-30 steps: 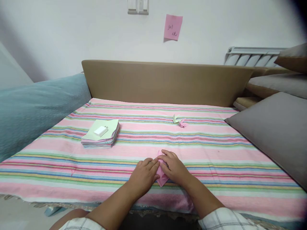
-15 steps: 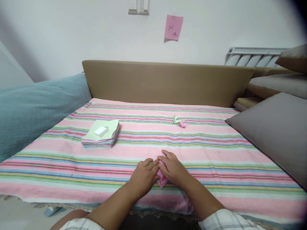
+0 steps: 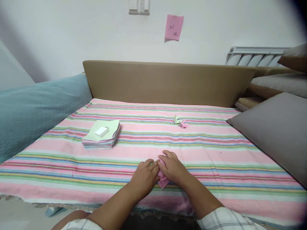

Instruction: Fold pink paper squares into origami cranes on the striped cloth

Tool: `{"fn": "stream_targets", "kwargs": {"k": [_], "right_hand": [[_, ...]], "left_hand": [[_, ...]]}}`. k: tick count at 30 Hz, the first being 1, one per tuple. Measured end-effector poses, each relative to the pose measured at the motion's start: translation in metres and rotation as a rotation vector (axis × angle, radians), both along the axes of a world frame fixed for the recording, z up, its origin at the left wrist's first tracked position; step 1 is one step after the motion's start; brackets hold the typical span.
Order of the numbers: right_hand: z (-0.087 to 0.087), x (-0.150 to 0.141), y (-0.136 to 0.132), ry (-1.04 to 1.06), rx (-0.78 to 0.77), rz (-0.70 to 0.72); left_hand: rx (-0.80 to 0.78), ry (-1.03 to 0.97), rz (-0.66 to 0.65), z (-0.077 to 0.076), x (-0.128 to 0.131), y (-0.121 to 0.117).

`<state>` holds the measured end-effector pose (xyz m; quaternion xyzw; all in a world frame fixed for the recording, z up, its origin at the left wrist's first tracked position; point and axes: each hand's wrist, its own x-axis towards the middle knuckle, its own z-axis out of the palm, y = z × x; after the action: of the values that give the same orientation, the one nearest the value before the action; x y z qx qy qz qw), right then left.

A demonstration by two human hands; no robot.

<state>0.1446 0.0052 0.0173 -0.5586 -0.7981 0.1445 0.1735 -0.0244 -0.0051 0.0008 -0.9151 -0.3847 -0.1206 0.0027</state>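
A folded piece of pink origami paper (image 3: pixel 164 182) lies on the striped cloth in front of me, its lower pointed end showing below my fingers. My left hand (image 3: pixel 145 175) grips its left edge, with fingertips at the upper part and the thumb lower down. From the right, my right hand (image 3: pixel 173 166) bends its fingers over the top of the paper and holds it. The fingertips of both hands nearly meet there, and they hide most of the folds. Beyond them sit two small folded paper cranes, a pale green one (image 3: pixel 177 119) and a pink one (image 3: pixel 184 124).
To the left, a stack of paper sheets (image 3: pixel 100 143) carries a white charger plug (image 3: pixel 101 131). A blue-green covered armrest (image 3: pixel 43 105) borders the left side, grey cushions (image 3: pixel 275 127) the right. A brown backrest (image 3: pixel 163 83) stands behind the striped cloth (image 3: pixel 72 153).
The lower end of the pink paper has opened slightly wider and shows more to the right. Both hands stay almost in place on it.
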Motion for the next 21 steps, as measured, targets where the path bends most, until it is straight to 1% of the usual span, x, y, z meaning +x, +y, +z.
{"fn": "stream_targets", "kwargs": {"k": [7,13,16,18,21], "right_hand": [[0.000,-0.001,0.005,0.003,-0.052,-0.013],[0.001,0.003,0.010,0.046,-0.115,-0.012],[0.000,0.011,0.008,0.120,-0.128,0.030],[-0.001,0.017,0.005,0.195,-0.120,0.077],[-0.002,0.025,-0.002,0.291,-0.095,0.102]], "left_hand": [[-0.008,-0.001,0.000,-0.001,0.000,0.000],[-0.022,0.017,0.004,0.000,0.000,-0.001],[-0.052,0.015,0.010,0.002,-0.001,-0.001],[-0.090,-0.001,0.013,0.004,-0.001,0.000],[-0.155,-0.052,0.036,0.007,-0.001,0.000]]}}
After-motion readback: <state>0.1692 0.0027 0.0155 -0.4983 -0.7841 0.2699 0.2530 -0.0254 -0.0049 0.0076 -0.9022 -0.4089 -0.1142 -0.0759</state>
